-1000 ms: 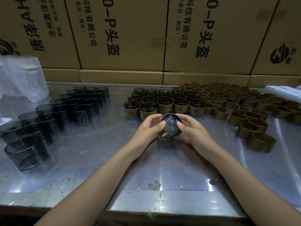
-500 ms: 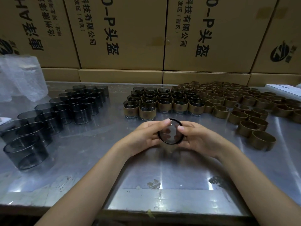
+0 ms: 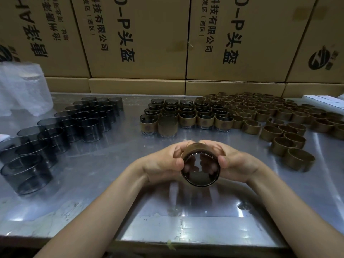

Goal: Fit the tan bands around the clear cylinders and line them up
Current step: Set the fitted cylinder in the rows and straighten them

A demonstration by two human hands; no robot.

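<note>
Table (image 3: 115, 183): shiny metal, scuffed, running from the near edge to the far boxes.
Left hand (image 3: 163, 162): raised over the near middle, fingers curled round the left side of the held cylinder, thumb on its rim.
Right hand (image 3: 236, 162): mirrors it, gripping the right side, thumb on the rim.
Held cylinder (image 3: 200, 169): tipped so its open mouth faces the camera, clamped between both hands.
Band (image 3: 195, 147): tan, around the cylinder's far end, partly hidden by fingers.
Bare cylinders (image 3: 61, 131): smoky, upright, grouped at the left from near to far.
Banded cylinders (image 3: 186, 116): rows at the far middle, standing close together.
Loose bands (image 3: 279, 123): spread on the right, near to far.
Plastic bag (image 3: 20, 88): far left.
Boxes (image 3: 149, 38): cardboard, printed, stacked behind the table.
</note>
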